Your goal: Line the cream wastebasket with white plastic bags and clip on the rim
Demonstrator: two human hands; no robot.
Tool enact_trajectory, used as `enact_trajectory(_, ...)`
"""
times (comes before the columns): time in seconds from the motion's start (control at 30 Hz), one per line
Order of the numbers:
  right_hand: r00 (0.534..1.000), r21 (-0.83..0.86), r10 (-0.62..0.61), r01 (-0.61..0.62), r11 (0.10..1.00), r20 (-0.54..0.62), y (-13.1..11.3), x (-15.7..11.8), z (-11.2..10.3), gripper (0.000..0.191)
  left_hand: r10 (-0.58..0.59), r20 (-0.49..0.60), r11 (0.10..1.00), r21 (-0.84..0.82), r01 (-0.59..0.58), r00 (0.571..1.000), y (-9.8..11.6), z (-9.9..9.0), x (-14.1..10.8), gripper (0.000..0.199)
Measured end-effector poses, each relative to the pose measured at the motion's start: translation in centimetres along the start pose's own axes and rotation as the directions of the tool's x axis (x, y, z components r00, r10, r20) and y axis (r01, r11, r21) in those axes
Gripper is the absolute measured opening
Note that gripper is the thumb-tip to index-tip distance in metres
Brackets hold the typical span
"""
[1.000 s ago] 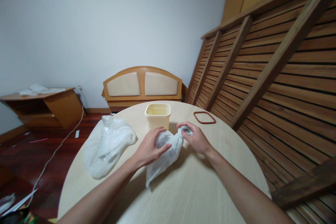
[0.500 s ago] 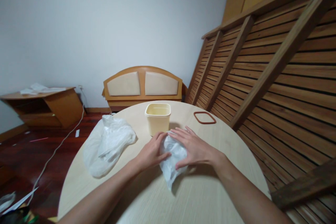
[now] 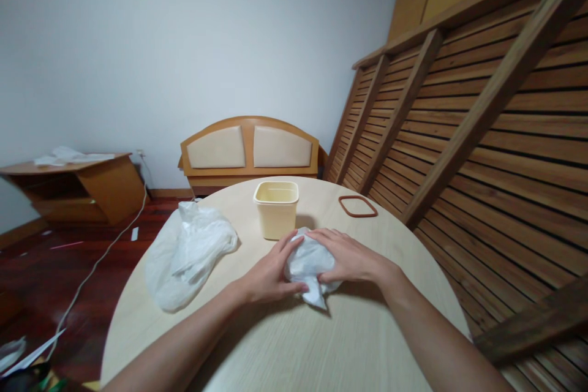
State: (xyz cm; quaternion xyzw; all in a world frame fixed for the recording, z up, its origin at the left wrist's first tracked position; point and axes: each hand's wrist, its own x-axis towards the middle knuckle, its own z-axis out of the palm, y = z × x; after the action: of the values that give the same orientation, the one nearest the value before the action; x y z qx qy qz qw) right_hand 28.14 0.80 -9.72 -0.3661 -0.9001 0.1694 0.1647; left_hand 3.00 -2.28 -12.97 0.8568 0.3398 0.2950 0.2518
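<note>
A crumpled white plastic bag [image 3: 309, 257] is squeezed between my two hands over the near middle of the table. My left hand [image 3: 275, 269] wraps its left side, thumb along the lower edge. From the right, my right hand [image 3: 351, 257] presses over the bag with bent fingers. A loose corner of the bag sticks out toward me below the thumbs. Just beyond the hands stands a cream square bin [image 3: 277, 214], upright, its top uncovered. To its right a brown rounded-square ring [image 3: 358, 214] lies flat.
A spread-out white plastic bag [image 3: 197, 251] lies on the left of the round table [image 3: 367, 343]. Slatted wooden panels [image 3: 459, 153] lean along the right side. Behind is a headboard [image 3: 250, 147]; a low cabinet [image 3: 101, 190] and a cable [image 3: 96, 263] are at left.
My hands have drawn the bag into a more compact bundle and shifted slightly right. Its dangling end, which hung long toward me, is now shorter and folded up.
</note>
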Motion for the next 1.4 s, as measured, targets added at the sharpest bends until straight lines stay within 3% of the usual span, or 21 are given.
enact_trajectory(0.2, 0.988, -0.007, 0.064, -0.064, 0.998, 0.138, -0.1, 0.3, 0.4, 0.126, 0.088, -0.009, 0.995, 0.037, -0.088, 0.996, -0.4, 1.3, 0.3, 0.084)
enact_trajectory(0.33, 0.983, -0.027, 0.061, -0.057, 0.998, 0.171, -0.6, 0.6, 1.2, 0.139, 0.139, -0.009, 0.99, 0.017, -0.139, 0.99, -0.4, 1.3, 0.5, 0.073)
enact_trajectory(0.47, 0.995, -0.047, -0.003, 0.008, 0.999, 0.099, -0.9, 0.7, 1.0, 0.117, 0.141, -0.033, 0.99, -0.004, -0.141, 0.989, -0.5, 1.2, 0.4, 0.069)
enact_trajectory(0.6, 1.0, -0.051, -0.023, 0.023, 0.998, 0.001, -0.8, 0.7, 0.4, 0.088, 0.104, -0.01, 0.994, 0.016, -0.104, 0.994, -0.8, 1.4, 0.2, 0.092)
enact_trajectory(0.73, 0.999, -0.015, 0.024, -0.023, 1.0, 0.044, -0.1, 0.6, 0.7, 0.097, 0.027, -0.02, 0.999, 0.036, -0.026, 0.999, -1.5, 2.1, 0.2, 0.111)
enact_trajectory(0.9, 0.986, 0.011, 0.069, -0.072, 0.997, 0.153, 0.0, 0.5, 1.5, 0.134, 0.013, -0.121, 1.0, -0.026, -0.016, 0.993, -1.6, 2.6, 0.5, 0.092)
enact_trajectory(0.97, 0.989, -0.017, 0.054, -0.052, 0.999, 0.138, -0.3, 0.5, 1.6, 0.13, -0.001, -0.147, 0.999, -0.044, -0.005, 0.989, -1.3, 2.5, 0.6, 0.088)
enact_trajectory(1.17, 0.999, -0.051, 0.031, -0.028, 0.998, 0.043, -0.3, 0.7, 1.3, 0.093, 0.02, -0.15, 0.999, -0.026, -0.025, 0.988, -0.4, 2.2, 0.6, 0.071)
enact_trajectory(1.4, 0.998, -0.076, 0.017, -0.013, 0.997, 0.055, -0.3, 0.9, 1.1, 0.107, 0.04, -0.17, 0.999, 0.01, -0.039, 0.985, -0.7, 2.6, 0.4, 0.052)
